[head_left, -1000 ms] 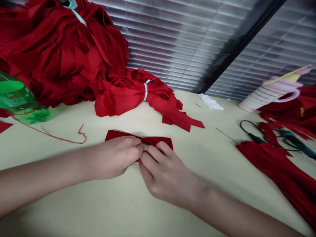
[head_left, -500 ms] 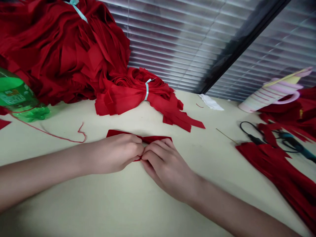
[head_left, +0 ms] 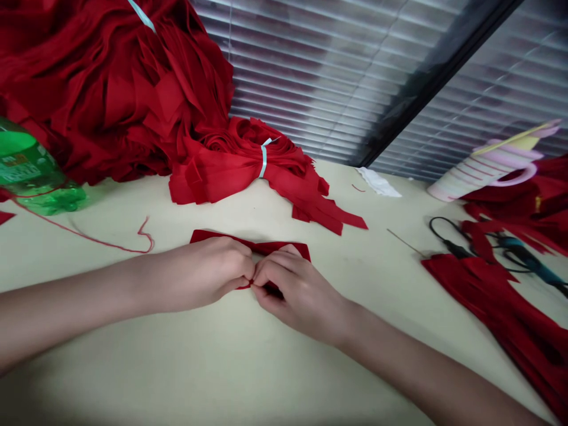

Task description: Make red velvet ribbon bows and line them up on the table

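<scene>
A small red fabric piece lies on the cream table, pinched at its middle. My left hand is closed on the left half of the piece, fingertips meeting at its centre. My right hand is closed on the right half, fingers curled and pressed against the left fingertips. Only the top edge and the two far corners of the piece show past my hands.
A big heap of red fabric and a tied bundle sit behind. A green bottle and red thread lie left. Scissors, red strips, a needle-like stick and a pink cone are right.
My right hand has slid a little up and left, curling tighter onto the red piece's middle. The left hand has stayed pinched in place.
</scene>
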The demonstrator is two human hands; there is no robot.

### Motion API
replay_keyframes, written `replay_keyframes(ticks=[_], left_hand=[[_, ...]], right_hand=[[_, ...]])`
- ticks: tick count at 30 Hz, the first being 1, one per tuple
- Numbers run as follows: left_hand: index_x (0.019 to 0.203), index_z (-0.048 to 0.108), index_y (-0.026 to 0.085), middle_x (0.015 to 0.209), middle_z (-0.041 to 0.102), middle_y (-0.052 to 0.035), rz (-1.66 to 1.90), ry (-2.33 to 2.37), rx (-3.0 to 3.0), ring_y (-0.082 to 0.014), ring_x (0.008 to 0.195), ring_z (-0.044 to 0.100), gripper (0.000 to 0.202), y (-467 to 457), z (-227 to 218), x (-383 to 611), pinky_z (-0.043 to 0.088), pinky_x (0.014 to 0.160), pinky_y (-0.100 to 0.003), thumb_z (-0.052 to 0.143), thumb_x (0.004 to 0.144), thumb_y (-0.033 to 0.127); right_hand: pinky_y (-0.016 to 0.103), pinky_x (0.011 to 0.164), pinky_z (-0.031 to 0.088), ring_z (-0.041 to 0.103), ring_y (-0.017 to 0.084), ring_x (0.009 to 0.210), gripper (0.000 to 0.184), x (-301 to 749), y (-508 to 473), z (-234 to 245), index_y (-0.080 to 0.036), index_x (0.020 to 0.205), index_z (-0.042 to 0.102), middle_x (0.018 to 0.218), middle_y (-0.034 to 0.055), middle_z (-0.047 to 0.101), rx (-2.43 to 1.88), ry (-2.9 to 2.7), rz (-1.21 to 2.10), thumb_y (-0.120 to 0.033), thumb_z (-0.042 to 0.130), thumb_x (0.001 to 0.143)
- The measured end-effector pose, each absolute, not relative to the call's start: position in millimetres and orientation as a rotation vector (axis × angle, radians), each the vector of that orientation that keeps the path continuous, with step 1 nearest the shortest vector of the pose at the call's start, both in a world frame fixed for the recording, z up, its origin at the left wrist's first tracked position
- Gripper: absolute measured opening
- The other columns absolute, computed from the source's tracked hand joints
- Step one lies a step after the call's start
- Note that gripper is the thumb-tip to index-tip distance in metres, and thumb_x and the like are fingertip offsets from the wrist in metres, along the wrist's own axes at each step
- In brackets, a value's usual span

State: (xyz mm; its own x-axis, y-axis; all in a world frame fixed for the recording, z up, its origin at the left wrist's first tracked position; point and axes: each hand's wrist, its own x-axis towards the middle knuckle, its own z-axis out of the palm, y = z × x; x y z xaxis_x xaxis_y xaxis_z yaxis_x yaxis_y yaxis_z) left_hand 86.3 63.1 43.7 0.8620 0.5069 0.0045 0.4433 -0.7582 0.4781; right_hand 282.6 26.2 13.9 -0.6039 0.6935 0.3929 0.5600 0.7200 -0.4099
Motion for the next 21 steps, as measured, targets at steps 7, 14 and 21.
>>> replay_keyframes(ticks=[7,14,21], left_hand=[[0.088,0.066,0.021,0.087,0.067,0.0006,0.233,0.672,2.549,-0.0165,0.083,0.063,0.009,58,47,90,0.045,0.071,-0.026,0.058,0.088,0.017],[0.079,0.067,0.019,0.078,0.067,0.0005,0.337,0.746,2.490,-0.0132,0.070,0.063,0.017,59,38,95,0.043,0.061,-0.023,0.055,0.091,0.017],[0.075,0.066,0.018,0.078,0.067,-0.0012,0.373,0.840,2.470,-0.0145,0.070,0.062,0.021,52,36,97,0.043,0.063,-0.025,0.052,0.088,0.009]], right_hand=[[0.025,0.063,0.040,0.053,0.012,0.065,0.023,286,26,19,-0.023,0.077,0.030,0.072,-0.0029,0.061,-1.016,-2.363,0.427,-0.010,0.049,0.082],[0.026,0.065,0.040,0.052,0.012,0.065,0.028,286,25,18,-0.024,0.075,0.026,0.071,-0.0044,0.063,-1.064,-2.323,0.491,-0.008,0.049,0.081],[0.026,0.064,0.041,0.053,0.011,0.063,0.027,286,28,20,-0.023,0.075,0.033,0.070,-0.0051,0.064,-1.069,-2.293,0.526,-0.008,0.055,0.079]])
